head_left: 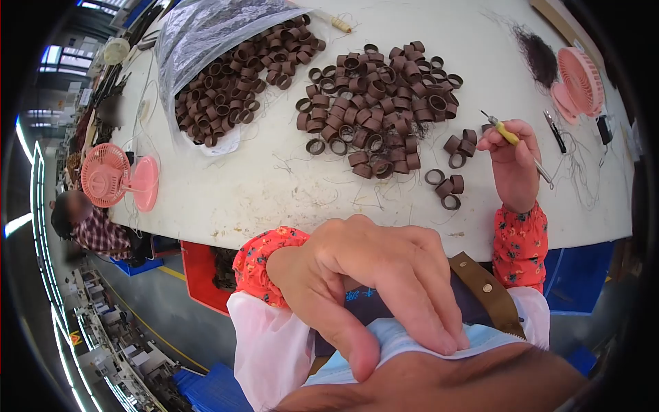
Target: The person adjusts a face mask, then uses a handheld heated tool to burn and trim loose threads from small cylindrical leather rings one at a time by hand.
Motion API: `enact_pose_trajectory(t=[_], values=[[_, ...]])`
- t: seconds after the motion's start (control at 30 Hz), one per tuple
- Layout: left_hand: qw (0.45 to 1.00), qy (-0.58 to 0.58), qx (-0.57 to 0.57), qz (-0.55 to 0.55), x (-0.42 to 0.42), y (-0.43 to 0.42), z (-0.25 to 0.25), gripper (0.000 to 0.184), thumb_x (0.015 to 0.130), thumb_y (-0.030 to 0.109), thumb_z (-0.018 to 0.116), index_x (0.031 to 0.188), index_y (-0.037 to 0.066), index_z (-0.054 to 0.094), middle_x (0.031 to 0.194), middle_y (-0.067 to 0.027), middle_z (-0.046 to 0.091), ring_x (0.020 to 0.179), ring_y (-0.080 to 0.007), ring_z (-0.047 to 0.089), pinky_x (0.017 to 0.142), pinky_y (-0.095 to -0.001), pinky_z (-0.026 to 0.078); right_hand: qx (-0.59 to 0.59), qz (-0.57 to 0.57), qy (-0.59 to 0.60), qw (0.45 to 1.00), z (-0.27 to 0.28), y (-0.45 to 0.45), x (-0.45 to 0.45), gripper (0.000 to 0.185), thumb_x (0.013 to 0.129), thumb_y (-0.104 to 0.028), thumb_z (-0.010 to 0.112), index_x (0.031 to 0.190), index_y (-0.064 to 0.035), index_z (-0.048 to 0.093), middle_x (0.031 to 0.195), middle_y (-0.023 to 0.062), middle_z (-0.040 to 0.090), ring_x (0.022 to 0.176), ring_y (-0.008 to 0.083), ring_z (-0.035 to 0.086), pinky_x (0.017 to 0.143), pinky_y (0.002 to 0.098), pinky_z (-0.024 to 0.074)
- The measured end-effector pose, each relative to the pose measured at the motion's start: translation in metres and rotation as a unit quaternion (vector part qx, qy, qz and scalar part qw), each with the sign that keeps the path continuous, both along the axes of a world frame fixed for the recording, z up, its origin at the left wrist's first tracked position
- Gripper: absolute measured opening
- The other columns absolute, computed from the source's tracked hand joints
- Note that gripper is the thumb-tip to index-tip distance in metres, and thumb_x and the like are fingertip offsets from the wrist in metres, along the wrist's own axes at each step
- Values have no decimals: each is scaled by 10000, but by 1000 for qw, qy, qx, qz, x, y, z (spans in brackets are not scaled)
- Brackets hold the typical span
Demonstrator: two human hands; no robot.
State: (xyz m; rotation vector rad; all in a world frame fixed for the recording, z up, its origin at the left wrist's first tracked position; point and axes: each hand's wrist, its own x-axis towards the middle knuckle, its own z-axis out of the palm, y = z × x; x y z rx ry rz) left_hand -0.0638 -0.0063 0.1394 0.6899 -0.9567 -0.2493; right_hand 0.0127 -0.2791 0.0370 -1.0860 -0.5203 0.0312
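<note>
My left hand (377, 268) is raised close to the camera. Its thumb and fingertips grip the upper part of a blue face mask (405, 336). Over the table on the right, my right hand (515, 161) has its fingers closed around a slim tool with a yellow handle (506, 132). A thin dark tip sticks out of one end and a metal shaft out of the other. Just left of that hand lie several loose brown rings (453, 184). Beyond them is a large heap of the same rings (377, 103), with fine dark strands among them.
A clear plastic bag (206, 34) spills more brown rings at the back left. Pink fans (104, 175) stand at both sides. Dark curly shavings (537, 58) and a black pen-like tool (555, 130) lie at the right. A red bin (202, 278) sits below the table edge; another person (103, 230) sits far left.
</note>
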Motion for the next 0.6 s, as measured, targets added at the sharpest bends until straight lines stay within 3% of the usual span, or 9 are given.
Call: enact_pose_trajectory(t=[0.13, 0.2, 0.23, 0.3, 0.43, 0.53, 0.6], values=[[998, 15, 25, 53, 11, 3, -18, 383, 920, 302, 648, 1068, -52, 652, 1008, -271, 667, 886, -279, 620, 699, -333, 520, -53, -36, -17, 998, 1, 2, -1, 303, 984, -222, 452, 1183, 2, 496, 1005, 137, 614, 945, 230, 601, 888, 371, 460], [968, 17, 152, 199, 19, 17, -23, 270, 932, 151, 605, 1124, -39, 596, 1064, -272, 641, 965, -310, 631, 818, -373, 515, -80, -77, -10, 994, 3, 4, -3, 277, 987, -196, 451, 1166, 5, 515, 963, 128, 623, 920, 207, 605, 887, 353, 456], [912, 19, 291, 288, 25, 19, -30, 270, 883, 100, 641, 1130, -7, 611, 1078, -205, 655, 984, -279, 623, 880, -383, 473, -96, -96, -7, 991, 3, 4, -4, 272, 988, -193, 449, 1160, 5, 521, 954, 125, 624, 912, 200, 606, 888, 349, 454], [784, -176, 450, 390, 51, 21, -66, 364, 813, 120, 712, 1163, 76, 623, 1125, -112, 638, 1007, -257, 586, 925, -383, 416, -132, -135, -11, 982, 4, 9, -5, 274, 1006, -210, 439, 1148, 4, 537, 925, 115, 630, 891, 177, 611, 876, 336, 459], [683, -223, 582, 382, 52, 0, -97, 377, 754, 171, 750, 1119, 156, 656, 1107, -22, 544, 949, -228, 486, 854, -380, 353, -202, -125, -36, 971, 2, 14, -7, 307, 1037, -255, 409, 1151, 1, 535, 939, 108, 625, 882, 168, 620, 820, 311, 487], [634, -270, 598, 409, 55, -5, -118, 373, 741, 203, 764, 1094, 155, 653, 1100, -29, 554, 952, -232, 485, 857, -385, 352, -231, -119, -46, 965, 4, 20, -12, 270, 1038, -216, 412, 1144, 0, 535, 952, 104, 619, 875, 164, 621, 811, 298, 492], [631, -266, 593, 424, 56, -8, -126, 360, 736, 216, 767, 1071, 153, 651, 1102, -30, 554, 969, -236, 489, 862, -385, 349, -262, -106, -69, 957, 4, 22, -14, 238, 1035, -191, 421, 1136, -10, 537, 959, 96, 619, 860, 157, 620, 798, 286, 491]])
